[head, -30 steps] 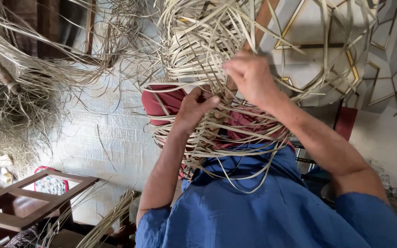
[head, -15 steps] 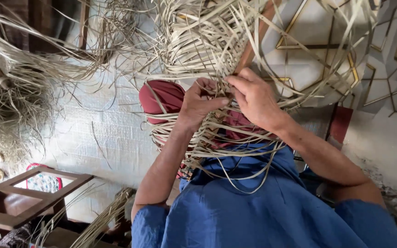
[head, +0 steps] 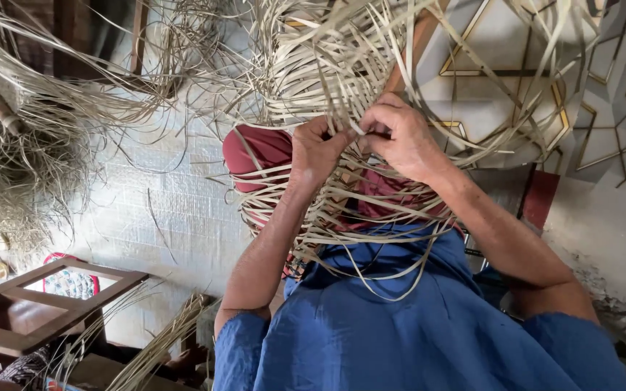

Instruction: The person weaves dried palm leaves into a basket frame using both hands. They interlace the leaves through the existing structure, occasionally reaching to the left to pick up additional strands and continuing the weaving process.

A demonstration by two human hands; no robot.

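Since half a second ago the two hands have closed on each other; a second ago the right hand was raised higher in the strips, and it has come down to meet the left at one spot in the weave.

Head view: the half-woven basket of pale flat strips (head: 342,108) rests over the person's lap, against the red cloth (head: 262,148) that covers the knees; loose strip ends fan out above and below it. The left hand (head: 316,152) sits at the middle of the basket, fingers curled shut and pinching a single strip (head: 354,129) against the weave; the right hand (head: 400,137) lies just beside it, touching it, fingers bent and closed on the same strip or its neighbour; which, I cannot tell. Left of the basket lies a white woven mat (head: 139,210), and further left a heap of dry fibre (head: 16,159); below that, a wooden frame (head: 30,304). Right of the basket, a tiled wall with gold lines (head: 501,87).

The step in hand looks to be threading one strip across the uprights; the next move, as I judge it, calls for a steady pull with one hand while the other pins the crossing, so the weave stays tight.
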